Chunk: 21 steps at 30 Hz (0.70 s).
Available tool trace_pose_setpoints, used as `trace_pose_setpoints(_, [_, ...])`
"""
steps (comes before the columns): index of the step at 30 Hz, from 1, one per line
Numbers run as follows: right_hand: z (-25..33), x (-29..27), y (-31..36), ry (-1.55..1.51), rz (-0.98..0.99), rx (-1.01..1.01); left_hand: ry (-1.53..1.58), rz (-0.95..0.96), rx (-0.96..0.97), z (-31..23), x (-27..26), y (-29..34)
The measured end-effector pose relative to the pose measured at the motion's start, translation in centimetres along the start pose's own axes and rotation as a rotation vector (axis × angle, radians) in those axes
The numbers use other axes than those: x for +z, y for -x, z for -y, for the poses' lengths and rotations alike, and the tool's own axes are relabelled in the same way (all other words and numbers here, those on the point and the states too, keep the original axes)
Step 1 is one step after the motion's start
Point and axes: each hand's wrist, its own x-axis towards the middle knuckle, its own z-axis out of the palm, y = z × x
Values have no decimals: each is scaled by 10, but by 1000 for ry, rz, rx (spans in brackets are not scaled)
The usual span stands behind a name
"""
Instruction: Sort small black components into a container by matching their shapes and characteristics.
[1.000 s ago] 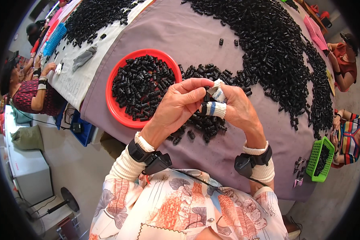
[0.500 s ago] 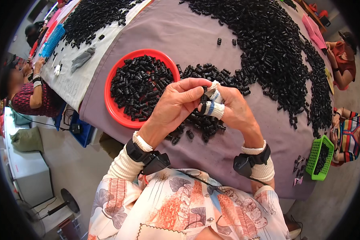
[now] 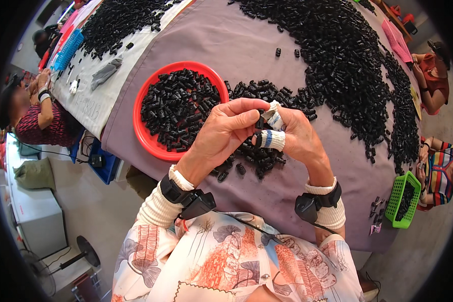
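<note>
My left hand (image 3: 220, 132) pinches a small black plastic piece (image 3: 259, 122) between thumb and forefinger. Facing it, my right hand (image 3: 301, 135) has its fingers closed at the same piece; white and blue cloth wraps (image 3: 272, 139) cover its thumb and a fingertip. What exactly the right fingers grip is partly hidden. Both hands meet above a loose pile of similar black pieces (image 3: 259, 158). Left of my hands, a round red tray (image 3: 138, 121) holds many more such pieces.
A large heap of black pieces (image 3: 337, 65) spreads over the mauve tablecloth (image 3: 201, 38). A green basket (image 3: 411, 201) stands at the right edge. People sit on both sides, one in a patterned top (image 3: 45, 123) at left. A grey glove (image 3: 105, 73) lies on the neighbouring white table.
My hands stay together with almost the same grip; the fingers have shifted only slightly and the black piece shows a little more. The person at left has raised their hands.
</note>
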Motion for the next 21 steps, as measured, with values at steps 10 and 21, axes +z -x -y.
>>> trace_pose_setpoints(10, [-2,4,0,23,-10,-44,-20,-11,-5,1,-1,1])
trace_pose_setpoints(21, [-4,2,0,0,-34,-14,0,-9,-9,3,-5,2])
